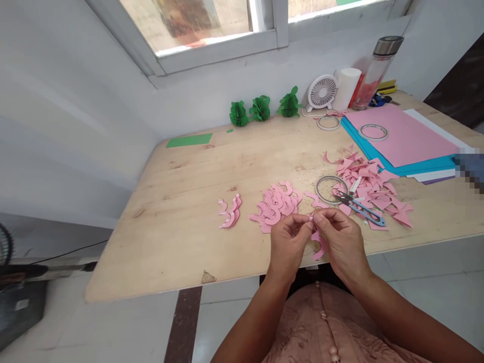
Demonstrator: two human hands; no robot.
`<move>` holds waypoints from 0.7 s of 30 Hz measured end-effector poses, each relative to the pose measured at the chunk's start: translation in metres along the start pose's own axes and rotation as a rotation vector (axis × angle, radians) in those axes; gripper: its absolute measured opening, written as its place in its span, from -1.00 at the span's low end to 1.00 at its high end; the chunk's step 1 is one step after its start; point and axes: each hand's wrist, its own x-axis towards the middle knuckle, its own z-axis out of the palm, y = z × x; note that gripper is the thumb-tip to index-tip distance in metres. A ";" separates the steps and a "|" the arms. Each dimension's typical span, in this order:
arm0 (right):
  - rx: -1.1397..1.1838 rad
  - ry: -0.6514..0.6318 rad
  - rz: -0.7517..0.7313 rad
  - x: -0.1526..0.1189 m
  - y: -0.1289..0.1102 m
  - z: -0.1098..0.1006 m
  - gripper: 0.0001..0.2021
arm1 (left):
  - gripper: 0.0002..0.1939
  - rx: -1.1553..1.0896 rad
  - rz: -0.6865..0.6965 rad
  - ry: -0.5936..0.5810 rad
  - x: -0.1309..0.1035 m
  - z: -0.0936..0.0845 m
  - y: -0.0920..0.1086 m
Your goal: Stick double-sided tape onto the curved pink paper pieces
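Observation:
At the table's front edge, my left hand (288,246) and my right hand (341,241) meet, fingertips pinched together on a curved pink paper cutout (319,246). Its wavy lower part hangs below the fingers, while the pinched end is mostly covered. Just beyond my left hand lies a pile of similar pink cutouts (275,205). Farther left sits a small stack of cutouts (232,214) with white patches on them. Near my right hand are blue-handled thread snips (365,209), partly over a roll of tape (331,189). Another pink cutout (315,199) lies just past my fingertips.
Pink paper scraps (372,184) are heaped at right. Behind them are pink sheets (404,133) over blue ones, with a tape roll (373,132) on top. Green paper figures (260,108), a small fan (322,93) and a glass bottle (374,75) stand along the wall.

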 end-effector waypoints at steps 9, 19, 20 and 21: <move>-0.054 0.022 -0.042 -0.003 0.001 0.000 -0.87 | -0.97 0.025 0.052 -0.014 -0.002 -0.002 -0.007; -0.103 -0.015 -0.099 -0.005 0.001 -0.002 -0.89 | -0.91 0.032 0.064 -0.007 -0.005 -0.001 0.002; -0.100 -0.018 -0.101 -0.005 0.002 -0.002 -0.88 | -0.91 0.031 0.065 -0.004 -0.005 -0.001 0.002; -0.098 -0.020 -0.104 -0.005 0.002 -0.002 -0.88 | -0.91 0.031 0.066 -0.003 -0.005 -0.001 0.002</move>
